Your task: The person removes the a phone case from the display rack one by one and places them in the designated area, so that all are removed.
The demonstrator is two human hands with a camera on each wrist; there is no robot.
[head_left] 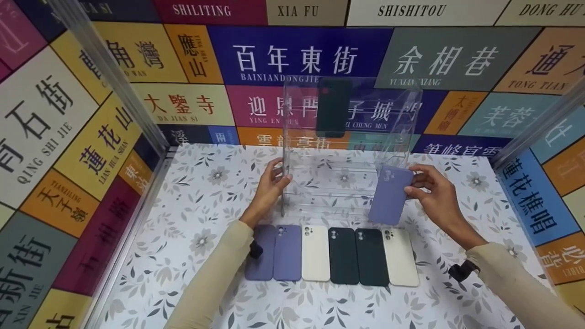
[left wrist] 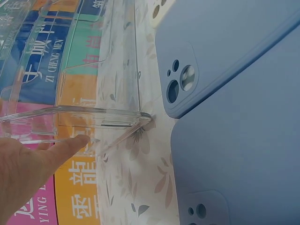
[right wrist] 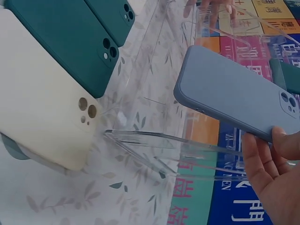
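Observation:
A clear plastic display rack stands on the table. On its upper part rests a dark green phone case. My left hand grips the rack's left side edge; in the left wrist view one finger lies along the clear panel. My right hand pinches a purple phone case by its right edge, tilted at the rack's lower right side. In the right wrist view this case looks grey-blue, with thumb and fingers on its near edge. Whether it touches the rack I cannot tell.
In front of the rack lies a row of phone cases: two purple, a cream one, two dark green and another cream one. The floral tablecloth runs back to walls printed with street names.

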